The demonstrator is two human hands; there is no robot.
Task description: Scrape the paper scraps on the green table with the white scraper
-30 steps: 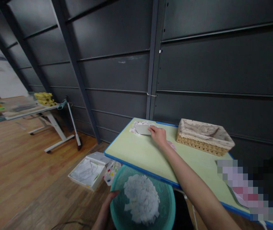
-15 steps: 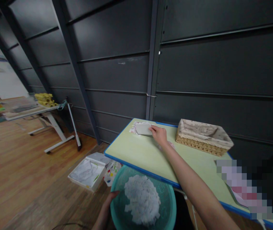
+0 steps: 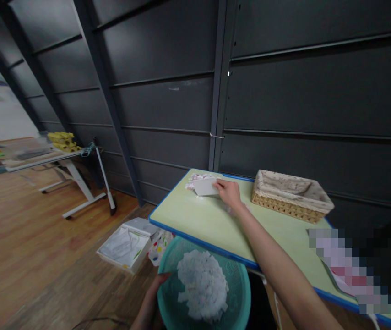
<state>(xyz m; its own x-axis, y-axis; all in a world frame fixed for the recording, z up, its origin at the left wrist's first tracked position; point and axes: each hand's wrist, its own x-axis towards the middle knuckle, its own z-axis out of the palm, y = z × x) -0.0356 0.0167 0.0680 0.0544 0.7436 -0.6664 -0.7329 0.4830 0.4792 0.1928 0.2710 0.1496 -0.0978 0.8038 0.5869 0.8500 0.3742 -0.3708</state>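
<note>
My left hand (image 3: 154,293) grips the rim of a teal basin (image 3: 241,293) held below the table's front edge; a heap of white paper scraps (image 3: 201,284) fills it. My right hand (image 3: 228,192) reaches across the light green table (image 3: 195,215) and pinches a flat white card (image 3: 205,186) at the far left corner. The card stands against a small pile of paper scraps (image 3: 195,179) lying there.
A wicker basket (image 3: 290,195) with a cloth lining sits at the table's back right. An open white box (image 3: 127,243) and coloured papers lie on the wooden floor to the left. Another table (image 3: 44,158) stands far left. A dark metal wall runs behind.
The right hand and card have barely shifted at the far corner. The basin stays under the table edge in my left hand.
</note>
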